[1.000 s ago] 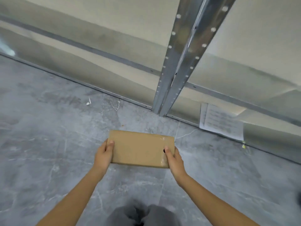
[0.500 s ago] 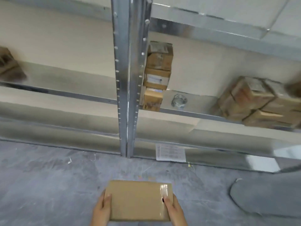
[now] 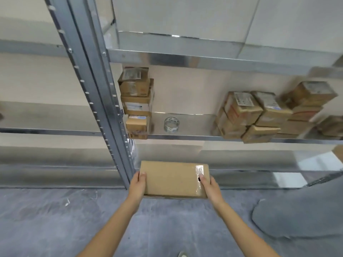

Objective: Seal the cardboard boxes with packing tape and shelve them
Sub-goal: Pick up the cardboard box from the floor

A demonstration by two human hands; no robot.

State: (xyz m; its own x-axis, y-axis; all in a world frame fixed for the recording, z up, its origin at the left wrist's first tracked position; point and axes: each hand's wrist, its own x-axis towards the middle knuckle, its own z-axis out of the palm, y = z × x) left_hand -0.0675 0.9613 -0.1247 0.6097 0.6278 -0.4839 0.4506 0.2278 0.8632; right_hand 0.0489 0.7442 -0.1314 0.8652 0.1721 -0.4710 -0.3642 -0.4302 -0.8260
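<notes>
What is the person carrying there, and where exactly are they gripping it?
A flat cardboard box, gripped at its two short ends: left hand on the left end, right hand on the taped right end.

Two bare forearms enter the head view from the lower edge, one on each side of centre. No sleeve, cuff or glove is visible on either arm up to the frame boundary. The left hand (image 3: 138,184) is uncovered; no ring, watch or band can be seen at the wrist. The right hand (image 3: 210,186) is likewise uncovered, with a bare wrist. One dark, glossy mark sits at the tip of the right thumb, consistent with a dark-coloured nail. At the bottom edge, between the forearms, a small pale rounded shape (image 3: 182,254) shows; it cannot be identified with certainty.
</notes>
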